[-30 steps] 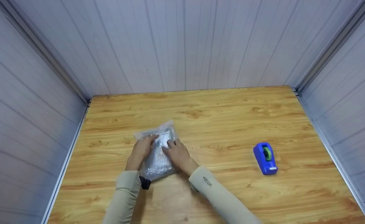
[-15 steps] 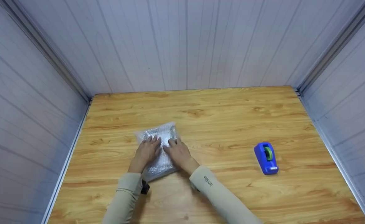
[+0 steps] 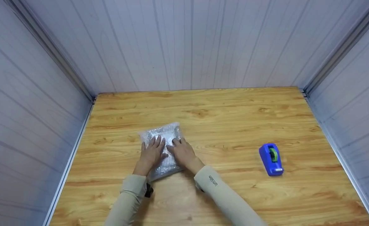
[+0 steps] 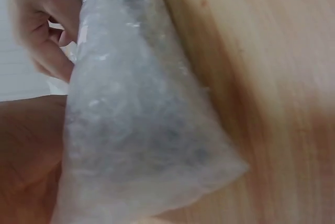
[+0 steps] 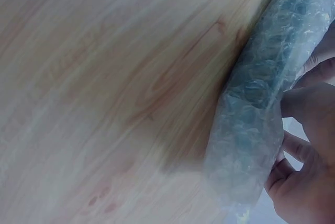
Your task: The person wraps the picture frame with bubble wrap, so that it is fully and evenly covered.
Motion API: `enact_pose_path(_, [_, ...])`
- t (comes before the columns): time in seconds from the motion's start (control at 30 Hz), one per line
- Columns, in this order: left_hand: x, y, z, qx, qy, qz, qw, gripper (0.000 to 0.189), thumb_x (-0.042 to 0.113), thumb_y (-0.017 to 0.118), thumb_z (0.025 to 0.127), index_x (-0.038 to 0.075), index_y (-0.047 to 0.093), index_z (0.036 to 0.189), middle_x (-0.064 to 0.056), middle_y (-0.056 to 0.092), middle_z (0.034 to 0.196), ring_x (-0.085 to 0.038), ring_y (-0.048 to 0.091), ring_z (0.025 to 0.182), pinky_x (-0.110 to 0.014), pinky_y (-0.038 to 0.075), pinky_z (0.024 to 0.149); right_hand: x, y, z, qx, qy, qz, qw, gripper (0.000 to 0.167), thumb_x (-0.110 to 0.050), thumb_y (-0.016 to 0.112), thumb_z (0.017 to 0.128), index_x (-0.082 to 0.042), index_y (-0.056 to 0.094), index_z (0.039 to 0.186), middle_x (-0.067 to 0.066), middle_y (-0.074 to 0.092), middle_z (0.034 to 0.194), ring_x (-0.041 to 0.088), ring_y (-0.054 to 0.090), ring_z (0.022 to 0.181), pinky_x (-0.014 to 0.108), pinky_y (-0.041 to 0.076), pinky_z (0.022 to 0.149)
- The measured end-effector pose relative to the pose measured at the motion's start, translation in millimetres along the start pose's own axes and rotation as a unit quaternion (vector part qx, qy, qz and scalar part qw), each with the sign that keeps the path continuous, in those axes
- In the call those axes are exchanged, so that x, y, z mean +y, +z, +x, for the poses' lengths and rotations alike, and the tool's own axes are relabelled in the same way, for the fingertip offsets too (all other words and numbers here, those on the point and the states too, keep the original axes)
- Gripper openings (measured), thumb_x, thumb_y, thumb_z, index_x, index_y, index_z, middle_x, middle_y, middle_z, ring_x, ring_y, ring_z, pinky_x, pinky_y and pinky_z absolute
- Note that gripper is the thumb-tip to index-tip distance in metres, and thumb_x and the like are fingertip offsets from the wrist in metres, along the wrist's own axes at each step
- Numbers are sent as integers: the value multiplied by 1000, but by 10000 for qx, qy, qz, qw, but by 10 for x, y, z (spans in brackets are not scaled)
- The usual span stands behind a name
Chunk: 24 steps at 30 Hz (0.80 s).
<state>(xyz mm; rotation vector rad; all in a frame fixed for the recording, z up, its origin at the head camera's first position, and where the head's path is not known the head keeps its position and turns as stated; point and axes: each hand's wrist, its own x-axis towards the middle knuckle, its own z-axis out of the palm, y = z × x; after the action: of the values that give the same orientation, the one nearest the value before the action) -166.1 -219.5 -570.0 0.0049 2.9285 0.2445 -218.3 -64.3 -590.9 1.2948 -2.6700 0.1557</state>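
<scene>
Compared with the frame from a second ago, the fingers of the left hand are now laid straighter and fanned farther over the bubble-wrapped packet, while the right hand is placed much as before. The packet is set flat on the wooden tabletop, at about seven o'clock from the middle of the head view. Its nine o'clock side is covered by the left hand, unclenched and spread; at three o'clock it is touched by the right hand, whose fingers are bent, though whether anything is pinched cannot be told. A fairly light load is to be expected, stiffish at the core, soft and slippery at the skin, possibly fragile given the padding. It is best grasped by the thicker edges at three and nine o'clock; its limp margin at twelve is better avoided. Two hands, two sleeves, one packet and one blue tape dispenser, loaded with one green roll, are counted; the dispenser is placed well apart, at three o'clock from the packet.
</scene>
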Motion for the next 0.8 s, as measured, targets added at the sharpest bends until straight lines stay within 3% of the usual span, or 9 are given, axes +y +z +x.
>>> enact_pose_path(0.17, [28,43,12,172,-72,132,9997,61,37,55,93,11,39,146,-12,31,155,-34,25,143,-67,21,109,9,-13,-27,37,226,479,9986,36,-16,41,97,-17,60,128,18,50,134,37,49,122,43,52,90])
enact_pose_path(0.37, [36,63,34,271,-125,141,9995,61,38,57,92,12,41,145,-11,34,154,-33,27,143,-67,23,108,41,-36,-9,209,404,180,9988,50,-11,34,96,-14,40,145,17,33,152,38,34,137,48,37,103])
enact_pose_path(0.47, [34,62,37,241,-171,94,9995,62,38,57,92,12,40,145,-11,33,154,-34,26,143,-66,23,109,106,-70,51,-94,553,151,9983,58,-16,49,93,-15,33,149,14,25,156,38,24,143,51,30,110])
enact_pose_path(0.6, [45,54,36,255,-185,49,9995,62,37,58,92,12,40,146,-11,34,154,-34,26,143,-65,23,109,222,-138,152,-838,848,424,9920,89,-32,72,81,-16,22,153,11,13,161,38,9,147,55,16,116])
enact_pose_path(0.7, [51,48,26,335,-131,27,9994,61,36,59,91,11,42,144,-11,36,153,-35,28,142,-65,25,108,296,-183,211,-1243,1020,563,9854,105,-43,77,74,-16,15,154,9,8,162,38,3,148,56,9,117])
enact_pose_path(0.8, [46,38,13,403,-116,30,9991,60,36,60,91,11,43,143,-11,38,152,-35,30,142,-65,26,108,344,-205,236,-1503,1104,569,9808,110,-51,75,73,-15,12,154,6,10,162,38,4,147,57,7,117])
